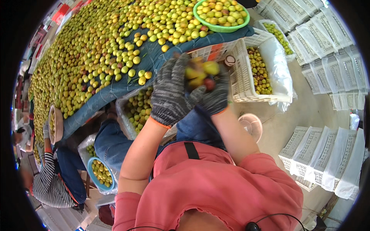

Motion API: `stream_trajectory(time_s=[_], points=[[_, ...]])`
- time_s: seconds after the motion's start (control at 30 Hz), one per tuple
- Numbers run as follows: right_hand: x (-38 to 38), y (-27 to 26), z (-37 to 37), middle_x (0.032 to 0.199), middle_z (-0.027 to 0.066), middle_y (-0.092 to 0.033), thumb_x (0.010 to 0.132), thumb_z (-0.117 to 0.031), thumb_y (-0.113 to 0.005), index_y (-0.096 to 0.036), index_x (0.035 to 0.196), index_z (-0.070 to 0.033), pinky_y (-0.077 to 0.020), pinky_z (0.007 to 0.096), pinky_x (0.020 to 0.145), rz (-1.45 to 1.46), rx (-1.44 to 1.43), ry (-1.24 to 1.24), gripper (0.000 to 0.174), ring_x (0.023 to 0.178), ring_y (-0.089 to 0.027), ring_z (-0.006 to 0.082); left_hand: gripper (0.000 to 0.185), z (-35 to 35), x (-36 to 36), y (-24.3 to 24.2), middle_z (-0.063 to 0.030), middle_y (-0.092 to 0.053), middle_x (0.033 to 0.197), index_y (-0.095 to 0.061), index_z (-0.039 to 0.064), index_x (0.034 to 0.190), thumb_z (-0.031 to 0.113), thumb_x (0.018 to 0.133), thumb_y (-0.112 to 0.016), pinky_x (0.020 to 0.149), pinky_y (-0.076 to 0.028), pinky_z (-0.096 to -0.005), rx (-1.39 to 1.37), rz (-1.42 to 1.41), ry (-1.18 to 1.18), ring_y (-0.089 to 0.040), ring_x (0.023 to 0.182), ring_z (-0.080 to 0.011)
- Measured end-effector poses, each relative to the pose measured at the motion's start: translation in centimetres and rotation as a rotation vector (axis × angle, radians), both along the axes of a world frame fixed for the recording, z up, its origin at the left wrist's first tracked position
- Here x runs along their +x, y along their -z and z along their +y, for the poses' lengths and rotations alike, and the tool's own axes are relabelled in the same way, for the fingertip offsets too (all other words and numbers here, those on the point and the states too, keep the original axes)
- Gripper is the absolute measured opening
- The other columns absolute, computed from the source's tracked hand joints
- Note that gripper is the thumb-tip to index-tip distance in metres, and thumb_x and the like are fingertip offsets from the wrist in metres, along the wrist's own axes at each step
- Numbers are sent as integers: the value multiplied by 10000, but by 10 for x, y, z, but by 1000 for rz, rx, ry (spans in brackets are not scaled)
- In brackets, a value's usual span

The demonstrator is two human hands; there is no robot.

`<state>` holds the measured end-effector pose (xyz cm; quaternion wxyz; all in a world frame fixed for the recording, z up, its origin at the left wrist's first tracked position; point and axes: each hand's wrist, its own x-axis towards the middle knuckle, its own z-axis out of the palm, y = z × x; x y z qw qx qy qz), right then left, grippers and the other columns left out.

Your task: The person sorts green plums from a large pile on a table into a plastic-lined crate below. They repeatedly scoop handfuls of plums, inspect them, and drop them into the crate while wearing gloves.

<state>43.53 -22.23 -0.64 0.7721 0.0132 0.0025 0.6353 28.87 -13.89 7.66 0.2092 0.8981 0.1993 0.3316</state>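
Note:
My left hand (pixel 172 92) and my right hand (pixel 215 93) wear grey knitted gloves with orange cuffs. Between them they hold several round fruits (pixel 210 68), yellow-green and one dark red, slightly blurred. The two hands are cupped close together above my lap, near the edge of a table heaped with yellow-green fruits (pixel 124 69) on a blue cloth (pixel 115 89). A green plastic basket (pixel 219 29) full of such fruits stands at the table's right end. Below my left hand is a plastic-lined crate of fruits (pixel 137 112).
A white plastic crate (pixel 260 99) with fruits stands to the right, beside a pink basket (pixel 251 127) on the floor. Stacked white crates (pixel 321 156) line the right side. At left, a co-worker in a striped top (pixel 53 184) sits near a blue basin (pixel 101 174) of fruits.

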Motion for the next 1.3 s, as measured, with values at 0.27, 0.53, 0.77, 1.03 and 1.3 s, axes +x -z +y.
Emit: stream_trajectory(time_s=[0.27,0.53,0.77,1.03,1.3], points=[[208,42,-132,1317,154,-587,973,-459,-351,-527,1333,-34,-451,519,975,36,-752,753,583,1202,-549,333,418,63,-72,70,-156,-619,1191,-563,4,1263,103,879,-692,960,-467,-363,-511,-514,-345,-597,1067,-257],[125,8,40,1100,168,-645,953,-445,-494,-586,1230,12,-493,438,915,-284,-62,7,543,1009,-604,260,323,49,-199,199,-119,-639,1177,-575,25,1230,73,918,-647,944,-472,-307,-804,-213,-685,-599,1053,-191],[6,64,152,935,57,-679,947,-330,-629,-652,1017,-73,-543,298,641,-948,-493,-517,268,750,-638,154,450,44,-98,246,-121,-549,1363,-622,156,1260,257,824,-665,1082,-368,-494,-252,506,-288,-477,1294,-341],[-36,147,143,1145,145,-664,919,-292,-640,-603,1167,-59,-549,382,813,-2388,-530,-787,342,971,-669,299,530,86,-94,259,-19,-496,1423,-646,235,1245,489,781,-679,1093,-284,-574,-262,970,-102,-348,1378,-340],[-67,239,209,1556,172,-307,977,-389,-484,-335,1490,-135,-328,444,1126,-2419,-646,-613,591,1402,-328,373,473,64,-165,296,-70,-561,1343,-657,171,1211,421,809,-665,1093,-298,-557,-256,784,-321,-463,1286,-323]])
